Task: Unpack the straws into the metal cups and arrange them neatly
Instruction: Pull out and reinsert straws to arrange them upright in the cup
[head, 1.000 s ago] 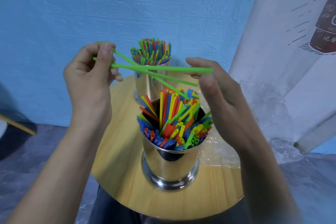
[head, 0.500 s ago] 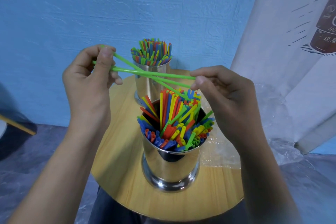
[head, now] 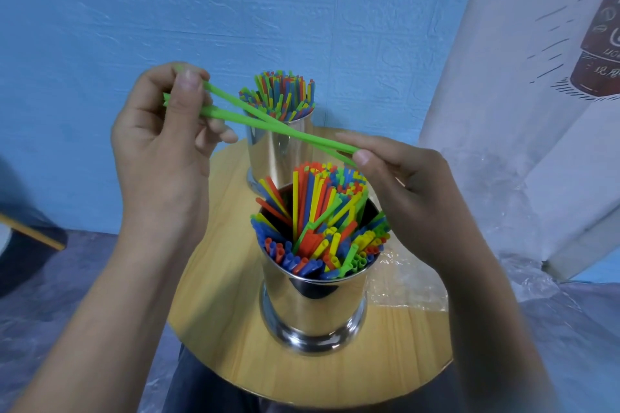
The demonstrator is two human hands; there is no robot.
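Above the near metal cup [head: 313,308] we are holding a few green straws [head: 268,126] w/ both hands, approx. horizontal, sloping down toward the right. Left hand [head: 161,147] is closed on their left ends: thumb pressing from the front, fingers curled behind, straw tips poking out past the thumb. Right hand [head: 412,191] is pinching the right ends btwn thumb and index; other fingers are folding under. Straws are fanning apart at the left end and converging at the right; exact count unclear, at least two.

Near cup is standing upright on the round wooden table [head: 221,322], packed w/ mixed straws [head: 322,221] (red, yellow, blue, green), some leaning, tips uneven. Far metal cup [head: 278,147] is sitting behind it, close but apart, also upright and full of colored straws [head: 278,97]; the held green ones are crossing in front of it.

Clear plastic wrap [head: 409,282] is lying on the table's right side, just beside the near cup, and more of it is spilling off toward the white board [head: 503,111] leaning at right. Blue wall [head: 167,10] behind.
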